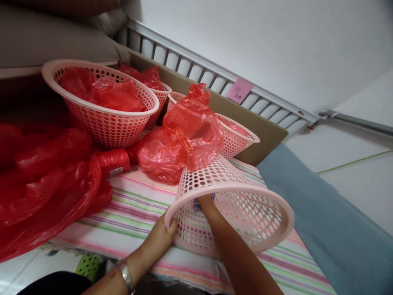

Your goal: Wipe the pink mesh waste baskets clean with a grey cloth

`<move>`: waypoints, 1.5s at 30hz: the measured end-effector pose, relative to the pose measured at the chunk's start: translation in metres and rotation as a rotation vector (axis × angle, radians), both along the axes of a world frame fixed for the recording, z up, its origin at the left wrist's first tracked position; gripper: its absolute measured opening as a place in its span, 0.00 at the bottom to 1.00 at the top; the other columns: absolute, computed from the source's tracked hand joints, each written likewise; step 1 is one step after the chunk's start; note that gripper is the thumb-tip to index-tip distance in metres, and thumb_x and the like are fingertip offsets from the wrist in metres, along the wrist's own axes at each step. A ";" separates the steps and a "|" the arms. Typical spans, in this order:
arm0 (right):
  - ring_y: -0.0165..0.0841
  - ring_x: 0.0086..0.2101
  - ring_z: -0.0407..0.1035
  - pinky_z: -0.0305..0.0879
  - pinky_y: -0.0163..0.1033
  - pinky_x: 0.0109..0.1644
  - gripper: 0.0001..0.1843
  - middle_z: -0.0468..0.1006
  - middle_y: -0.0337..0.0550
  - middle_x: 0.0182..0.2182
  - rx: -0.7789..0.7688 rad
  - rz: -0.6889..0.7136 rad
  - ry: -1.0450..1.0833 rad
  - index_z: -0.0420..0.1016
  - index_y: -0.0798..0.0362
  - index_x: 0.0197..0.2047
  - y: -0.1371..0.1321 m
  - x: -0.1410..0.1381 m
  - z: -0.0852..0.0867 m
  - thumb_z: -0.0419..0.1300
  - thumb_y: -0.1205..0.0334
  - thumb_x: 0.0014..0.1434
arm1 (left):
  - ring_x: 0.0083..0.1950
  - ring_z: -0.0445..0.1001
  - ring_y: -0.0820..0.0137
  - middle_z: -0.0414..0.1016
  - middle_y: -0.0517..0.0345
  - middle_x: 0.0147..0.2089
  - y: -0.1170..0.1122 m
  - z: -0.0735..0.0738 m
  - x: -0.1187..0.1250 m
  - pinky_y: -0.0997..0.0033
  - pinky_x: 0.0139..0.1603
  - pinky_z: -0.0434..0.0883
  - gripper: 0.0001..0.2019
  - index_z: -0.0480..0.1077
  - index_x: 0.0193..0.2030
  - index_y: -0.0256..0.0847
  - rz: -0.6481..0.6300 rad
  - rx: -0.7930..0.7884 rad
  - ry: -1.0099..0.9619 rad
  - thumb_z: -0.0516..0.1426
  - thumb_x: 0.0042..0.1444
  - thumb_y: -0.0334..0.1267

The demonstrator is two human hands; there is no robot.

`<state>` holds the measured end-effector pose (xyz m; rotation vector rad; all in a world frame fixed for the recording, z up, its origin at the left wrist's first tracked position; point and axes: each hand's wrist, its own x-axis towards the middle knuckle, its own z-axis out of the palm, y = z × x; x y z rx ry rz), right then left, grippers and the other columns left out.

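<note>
A pale pink perforated plastic basket [245, 190] lies tipped on its side on the striped cloth [138, 207], its wide mouth facing me. My left hand [167, 229] is closed on the left part of its rim, thumb on the inside. My right hand [205, 200] reaches deep into the basket with a bluish patterned cloth [197, 206] bunched in it; the basket wall and shadow hide most of the fingers. Just behind the tipped basket, a knotted red plastic bag [181, 143] rests against its base.
A larger pink basket [107, 123] holding red plastic bags stands at the left, with smaller baskets [236, 141] behind. Loose red plastic [46, 176] spreads over the left side. A railing [196, 67] with a pink note [240, 90] runs along the wall.
</note>
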<state>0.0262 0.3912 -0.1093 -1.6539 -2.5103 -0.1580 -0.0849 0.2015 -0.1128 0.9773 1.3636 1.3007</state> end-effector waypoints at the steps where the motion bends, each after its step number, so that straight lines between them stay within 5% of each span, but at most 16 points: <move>1: 0.42 0.46 0.64 0.57 0.43 0.49 0.20 0.75 0.48 0.42 -0.004 0.005 -0.004 0.70 0.49 0.52 -0.008 0.003 0.000 0.46 0.67 0.59 | 0.44 0.74 0.58 0.77 0.53 0.30 0.000 -0.001 0.001 0.60 0.47 0.71 0.14 0.72 0.40 0.37 0.008 0.002 -0.005 0.50 0.53 0.40; 5: 0.38 0.44 0.65 0.57 0.38 0.47 0.22 0.73 0.48 0.43 -0.024 0.054 -0.025 0.71 0.51 0.50 -0.062 0.019 -0.002 0.48 0.73 0.53 | 0.43 0.74 0.58 0.78 0.49 0.38 0.002 -0.007 0.002 0.60 0.48 0.70 0.16 0.70 0.44 0.34 0.029 0.021 0.030 0.50 0.52 0.39; 10: 0.39 0.43 0.62 0.55 0.38 0.45 0.20 0.71 0.45 0.43 -0.105 0.172 -0.017 0.72 0.48 0.42 -0.150 0.046 -0.005 0.50 0.75 0.50 | 0.26 0.74 0.63 0.76 0.54 0.27 0.000 -0.013 0.002 0.66 0.26 0.73 0.19 0.68 0.47 0.34 -0.010 -0.095 -0.041 0.49 0.53 0.42; 13: 0.39 0.42 0.61 0.54 0.39 0.45 0.18 0.71 0.44 0.40 -0.147 0.192 0.006 0.73 0.46 0.41 -0.180 0.059 -0.003 0.49 0.74 0.52 | 0.21 0.73 0.66 0.75 0.56 0.27 -0.001 -0.013 0.002 0.68 0.21 0.72 0.22 0.61 0.55 0.35 -0.038 -0.124 -0.094 0.49 0.55 0.42; 17: 0.37 0.42 0.62 0.54 0.38 0.44 0.19 0.72 0.43 0.40 -0.132 0.197 -0.017 0.72 0.45 0.43 -0.164 0.059 0.002 0.49 0.74 0.53 | 0.17 0.72 0.71 0.75 0.53 0.30 -0.001 -0.013 0.004 0.74 0.15 0.69 0.24 0.57 0.58 0.33 -0.096 -0.137 -0.105 0.48 0.57 0.43; 26: 0.41 0.43 0.65 0.58 0.43 0.47 0.20 0.74 0.52 0.42 0.044 -0.036 0.028 0.71 0.54 0.49 -0.015 0.007 -0.012 0.46 0.71 0.56 | 0.14 0.69 0.80 0.74 0.43 0.43 0.001 -0.013 0.004 0.83 0.11 0.65 0.27 0.54 0.61 0.34 -0.155 -0.113 -0.121 0.48 0.57 0.46; 31: 0.38 0.43 0.66 0.58 0.43 0.50 0.21 0.76 0.46 0.41 0.049 -0.021 0.075 0.69 0.52 0.52 0.023 -0.006 -0.021 0.45 0.69 0.59 | 0.18 0.71 0.78 0.73 0.44 0.45 0.003 -0.015 0.007 0.82 0.14 0.69 0.27 0.53 0.63 0.35 -0.160 -0.108 -0.138 0.49 0.58 0.45; 36: 0.39 0.44 0.65 0.56 0.42 0.51 0.20 0.75 0.47 0.42 0.063 0.000 0.073 0.70 0.52 0.51 0.004 0.008 -0.019 0.46 0.69 0.58 | 0.21 0.73 0.74 0.75 0.45 0.43 0.004 -0.019 0.010 0.79 0.14 0.70 0.29 0.53 0.63 0.36 -0.096 -0.113 -0.183 0.52 0.56 0.43; 45: 0.37 0.42 0.61 0.54 0.38 0.45 0.21 0.71 0.44 0.42 -0.014 0.123 0.063 0.71 0.47 0.45 -0.112 0.042 -0.010 0.50 0.75 0.51 | 0.26 0.76 0.68 0.71 0.46 0.53 0.003 -0.015 0.011 0.73 0.15 0.72 0.33 0.53 0.64 0.43 -0.059 -0.103 -0.207 0.57 0.52 0.47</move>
